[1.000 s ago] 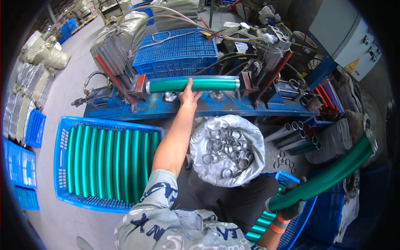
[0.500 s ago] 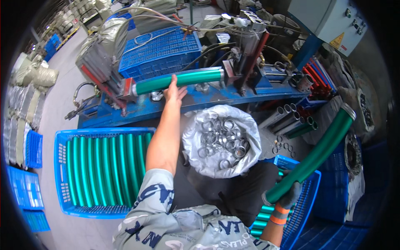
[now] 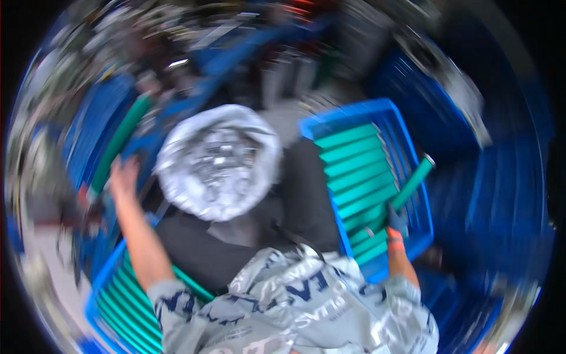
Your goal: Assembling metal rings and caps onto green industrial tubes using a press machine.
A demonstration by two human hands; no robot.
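Green tube [image 3: 414,183], pale-collared: clamped in the gloved fingers of the right hand [image 3: 396,221], slanting up and outward from them, over a blue crate [image 3: 345,121] of similar tubes [image 3: 356,171].
Second green tube [image 3: 122,133]: just beside and beyond the fingers of the left hand [image 3: 125,180]; blur, cannot tell whether these touch it.
White sack [image 3: 169,180], metal rings [image 3: 218,156] inside: between both hands' fingers.
Grey shirt [image 3: 377,318]: nearer the body than either hand's fingers; dark and pale lettering [image 3: 308,286], partly blurred.
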